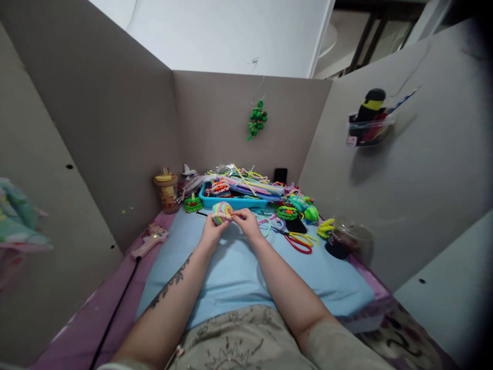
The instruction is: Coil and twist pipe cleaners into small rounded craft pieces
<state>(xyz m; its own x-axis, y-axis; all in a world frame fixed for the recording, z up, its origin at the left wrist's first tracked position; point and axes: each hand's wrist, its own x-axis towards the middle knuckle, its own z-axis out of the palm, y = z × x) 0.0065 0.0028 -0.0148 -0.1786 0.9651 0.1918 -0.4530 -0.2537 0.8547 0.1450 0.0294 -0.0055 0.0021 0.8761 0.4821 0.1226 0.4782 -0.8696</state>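
Observation:
A small rounded piece with pastel stripes (222,211), apparently coiled from fuzzy pipe cleaners, is held up over the blue cloth. My left hand (212,231) is closed around its left side and underside. At its right edge, my right hand (248,225) pinches with thumb and fingertips; I cannot make out whether a loose strand lies between them. Just behind the piece stands a blue tray (234,203) heaped with pastel pipe cleaners (250,186). Red-handled scissors (298,242) lie to the right of my right hand.
A pink glue gun (151,242) with a black cord lies left. Green fuzzy figures (311,213) and a dark clear-lidded container (344,241) are at right. A jar (167,191) stands back left. Grey panels enclose the table; a green ornament (257,119) hangs behind.

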